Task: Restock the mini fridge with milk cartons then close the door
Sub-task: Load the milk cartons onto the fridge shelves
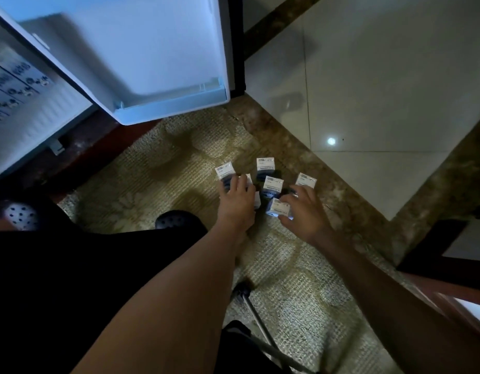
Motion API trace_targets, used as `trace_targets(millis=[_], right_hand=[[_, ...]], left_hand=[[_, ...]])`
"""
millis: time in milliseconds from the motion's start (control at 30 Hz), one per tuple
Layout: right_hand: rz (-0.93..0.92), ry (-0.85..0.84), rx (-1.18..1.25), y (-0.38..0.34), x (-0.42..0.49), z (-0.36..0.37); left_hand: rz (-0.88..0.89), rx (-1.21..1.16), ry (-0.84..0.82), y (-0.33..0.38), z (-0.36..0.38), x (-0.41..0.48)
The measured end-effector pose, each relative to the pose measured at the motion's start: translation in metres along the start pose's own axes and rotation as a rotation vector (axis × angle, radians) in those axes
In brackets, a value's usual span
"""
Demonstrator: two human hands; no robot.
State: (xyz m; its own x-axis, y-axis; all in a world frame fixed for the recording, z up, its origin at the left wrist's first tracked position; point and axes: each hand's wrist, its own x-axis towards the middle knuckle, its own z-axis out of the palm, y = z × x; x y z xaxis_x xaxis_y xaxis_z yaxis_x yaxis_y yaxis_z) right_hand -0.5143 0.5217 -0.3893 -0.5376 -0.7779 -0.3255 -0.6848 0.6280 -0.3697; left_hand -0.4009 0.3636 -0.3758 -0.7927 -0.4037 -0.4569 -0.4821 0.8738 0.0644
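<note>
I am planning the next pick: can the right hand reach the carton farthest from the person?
Probably yes. The farthest carton stands uncovered on the carpet, beyond the right hand; only nearer cartons lie between.

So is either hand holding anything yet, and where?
Right hand pinches a small white-and-blue milk carton by its sides. Left hand lies over two other cartons, grip unclear.

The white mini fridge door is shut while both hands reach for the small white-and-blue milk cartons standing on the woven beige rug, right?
No. The head view shows the white mini fridge door swung open, not shut. Otherwise right: the left hand and right hand reach for the small white-and-blue milk cartons standing on the woven beige rug.
</note>
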Motion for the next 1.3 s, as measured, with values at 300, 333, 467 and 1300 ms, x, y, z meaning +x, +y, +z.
trace_targets(millis=[300, 333, 467, 1300], right_hand=[[0.155, 0.112, -0.091, -0.003, 0.004, 0.022], [0.156, 0.117, -0.116, -0.004, 0.004, 0.022], [0.11, 0.131, -0.151, -0.008, 0.002, 0.017], [-0.289, 0.348, 0.217, -0.143, -0.025, -0.2]], left_hand=[[-0.074, 0.114, 0.042, 0.01, 0.008, 0.004], [-0.076, 0.124, 0.048, 0.01, 0.007, 0.004], [-0.059, 0.106, 0.089, 0.006, 0.001, -0.003], [0.021, -0.167, 0.401, -0.064, -0.224, -0.107]])
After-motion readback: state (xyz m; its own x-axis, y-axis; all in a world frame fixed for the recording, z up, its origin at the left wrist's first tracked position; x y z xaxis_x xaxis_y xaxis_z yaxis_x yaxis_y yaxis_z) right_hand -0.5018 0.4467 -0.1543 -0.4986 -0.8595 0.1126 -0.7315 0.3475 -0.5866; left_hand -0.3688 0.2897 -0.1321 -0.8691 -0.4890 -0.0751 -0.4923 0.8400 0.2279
